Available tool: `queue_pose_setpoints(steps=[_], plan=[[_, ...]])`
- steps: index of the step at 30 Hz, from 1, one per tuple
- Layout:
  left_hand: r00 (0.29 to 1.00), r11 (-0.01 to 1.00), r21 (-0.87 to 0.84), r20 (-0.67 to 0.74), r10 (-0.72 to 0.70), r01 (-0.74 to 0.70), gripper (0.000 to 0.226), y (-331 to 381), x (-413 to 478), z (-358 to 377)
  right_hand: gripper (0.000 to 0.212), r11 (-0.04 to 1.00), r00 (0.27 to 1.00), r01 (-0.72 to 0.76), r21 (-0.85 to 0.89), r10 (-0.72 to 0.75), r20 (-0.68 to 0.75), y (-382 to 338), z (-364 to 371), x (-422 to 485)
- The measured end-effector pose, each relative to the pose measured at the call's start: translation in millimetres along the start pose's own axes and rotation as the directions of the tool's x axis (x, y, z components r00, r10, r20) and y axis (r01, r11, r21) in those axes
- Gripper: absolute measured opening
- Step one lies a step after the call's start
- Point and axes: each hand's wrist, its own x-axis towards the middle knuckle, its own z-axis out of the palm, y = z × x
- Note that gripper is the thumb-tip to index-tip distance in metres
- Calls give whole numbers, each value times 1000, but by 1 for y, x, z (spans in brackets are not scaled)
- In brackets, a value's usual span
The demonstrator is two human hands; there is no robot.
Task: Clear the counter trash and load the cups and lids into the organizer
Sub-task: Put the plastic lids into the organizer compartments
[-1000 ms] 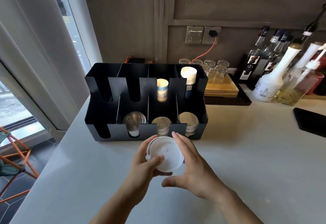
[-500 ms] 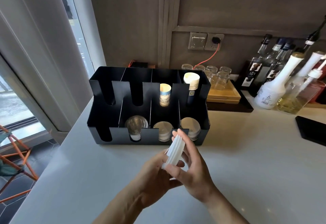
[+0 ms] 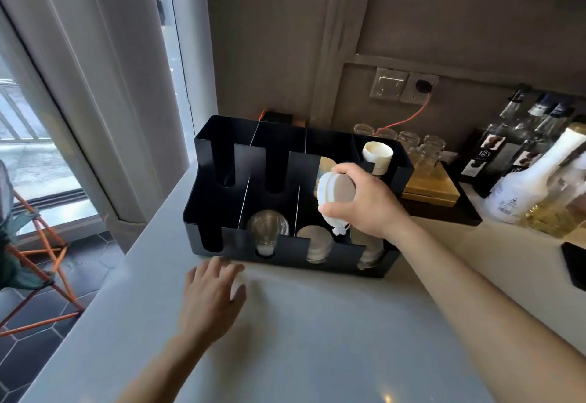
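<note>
Lids [image 3: 333,199]: 1 small white stack, gripped on edge by R hand [image 3: 367,202], thumb below, fingers curled over top. Discs near upright, flat face toward camera; stack axis approx. horizontal. Held above right half of organizer [image 3: 241,161]. Front row: 3 of 4 slots filled; rear: 2 cup stacks [image 3: 377,155]. L hand [image 3: 212,298] flat on counter [image 3: 317,339], fingers straight, empty.

Daylit window [image 3: 28,161] seen at left; grey panelled wall [image 3: 459,6] upper right, socket [image 3: 418,87] mounted there; dark hexagon floor tiles [image 3: 41,371] and orange chair frame [image 3: 73,291] lower left.
</note>
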Motion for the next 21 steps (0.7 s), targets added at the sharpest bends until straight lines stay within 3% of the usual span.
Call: queue_pose_setpoints(steps=[3, 10, 18, 21], plan=[[993, 985, 155, 84, -89, 75, 48, -27, -2, 6, 78, 965, 991, 26, -259, 9, 131, -2, 14, 21], [996, 977, 205, 51, -69, 57, 47, -37, 0, 12, 84, 872, 978, 111, -476, -10, 210, 6, 42, 24], [997, 981, 185, 37, -74, 66, 44, -35, 0, 14, 76, 736, 961, 212, -643, -37, 275, 8, 47, 29], [996, 980, 184, 37, -80, 72, 44, -35, 0, 15, 76, 765, 957, 226, -603, -59, 285, 9, 44, 31]])
